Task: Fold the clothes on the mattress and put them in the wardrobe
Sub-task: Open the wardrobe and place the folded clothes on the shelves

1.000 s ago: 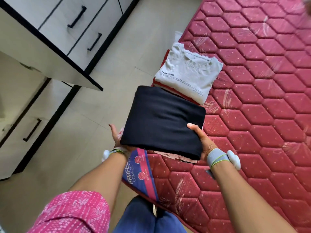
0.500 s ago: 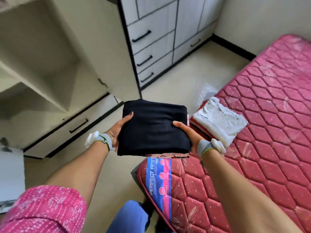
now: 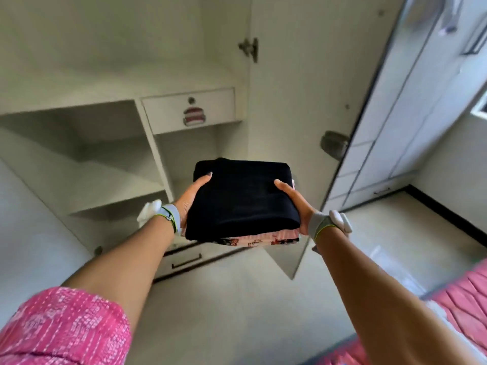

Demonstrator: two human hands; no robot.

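At the far left the wardrobe stands open, its slanted shelves bare as far as I can see. The person's left hand grips the left edge of a stack of folded clothes, thumb on top and the rest of the fingers tucked out of sight underneath. The stack is held in the air in front of the open compartment below the small drawer, not yet resting on any shelf. A black piece lies on top; a pink patterned piece peeks out beneath it. The right hand clasps the right edge the same way.

To do this well, I would keep the stack level, slide it straight in over a shelf, set it down flat, then draw both hands out sideways so the folds do not drag open.

The open door rises behind the right hand. The mattress is cut off at the lower right corner, so any clothes left there are out of view. The whole scene is blurred, and how many pieces the stack holds I cannot tell.
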